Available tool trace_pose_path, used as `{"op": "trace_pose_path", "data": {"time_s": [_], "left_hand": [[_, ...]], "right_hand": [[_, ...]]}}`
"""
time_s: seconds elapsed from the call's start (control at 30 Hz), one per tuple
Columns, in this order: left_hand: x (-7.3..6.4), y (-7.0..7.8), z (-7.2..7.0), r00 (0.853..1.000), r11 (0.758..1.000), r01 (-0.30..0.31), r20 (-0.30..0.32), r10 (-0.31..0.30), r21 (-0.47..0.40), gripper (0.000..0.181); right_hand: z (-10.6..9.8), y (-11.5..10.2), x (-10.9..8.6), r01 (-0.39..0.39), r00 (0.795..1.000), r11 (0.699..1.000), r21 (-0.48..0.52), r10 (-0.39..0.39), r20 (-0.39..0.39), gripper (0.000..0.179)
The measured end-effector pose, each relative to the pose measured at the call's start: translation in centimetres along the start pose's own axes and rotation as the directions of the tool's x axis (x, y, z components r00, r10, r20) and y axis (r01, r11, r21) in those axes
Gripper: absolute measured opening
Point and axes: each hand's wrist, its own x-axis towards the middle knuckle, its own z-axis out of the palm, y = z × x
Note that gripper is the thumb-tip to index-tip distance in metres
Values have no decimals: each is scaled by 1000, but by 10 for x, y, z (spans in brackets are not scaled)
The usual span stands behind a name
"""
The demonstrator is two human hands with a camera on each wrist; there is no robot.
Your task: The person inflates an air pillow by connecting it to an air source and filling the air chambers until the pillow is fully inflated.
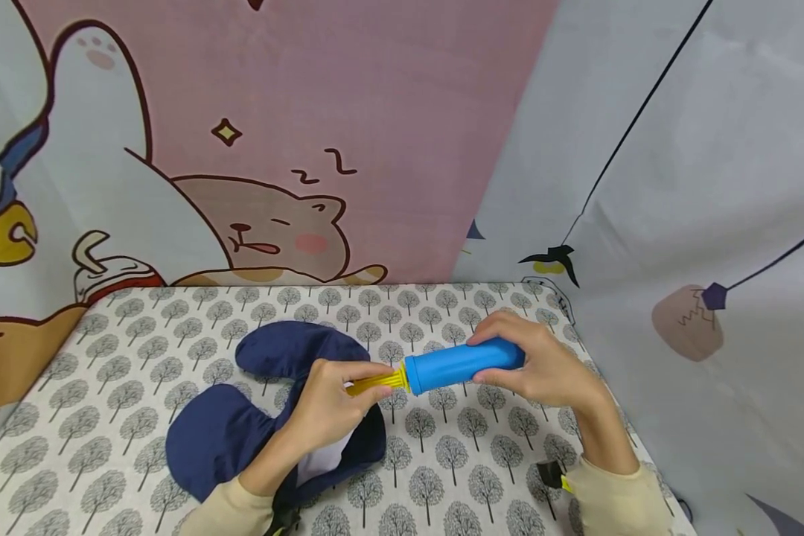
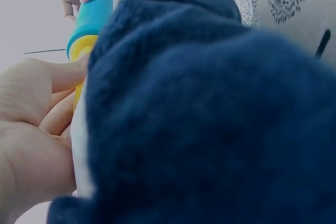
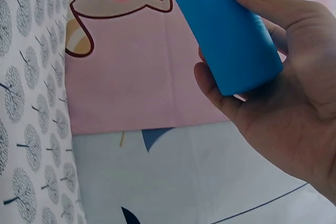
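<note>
Held level above the table is a blue hand pump (image 1: 452, 367) with a yellow nozzle (image 1: 378, 383), its blue end pointing right. My right hand (image 1: 536, 357) grips the blue barrel near that end, thumb on one side and fingers on the other. With thumb and fingers, my left hand (image 1: 331, 398) pinches the yellow nozzle. A navy U-shaped neck pillow (image 1: 211, 432) lies beneath and behind my left hand, a white inner part (image 1: 324, 458) showing at its opening. In the left wrist view the navy cloth (image 2: 210, 119) hides the nozzle's tip, so I cannot tell whether it sits in the pillow.
A white cloth with grey tree prints (image 1: 452, 454) covers the table. Behind it hangs a pink and white cartoon curtain (image 1: 409, 149), and a pale curtain (image 1: 730, 223) closes the right side. A black strap piece (image 1: 549, 474) shows by my right sleeve.
</note>
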Motion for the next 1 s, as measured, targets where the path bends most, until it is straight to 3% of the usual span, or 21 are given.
{"op": "trace_pose_path", "data": {"time_s": [0.13,0.33,1.0], "left_hand": [[0,1,1,1000,1000,-7,12,7,-9,26],[-1,1,2,1000,1000,-11,10,11,-21,25],[0,0,1,1000,1000,-28,-2,28,-2,27]], "right_hand": [[-5,1,-1,22,1000,999,-32,-23,-5,48],[-18,1,-12,-52,997,996,-73,47,-64,54],[-58,28,-45,-79,983,995,-66,67,-171,62]]}}
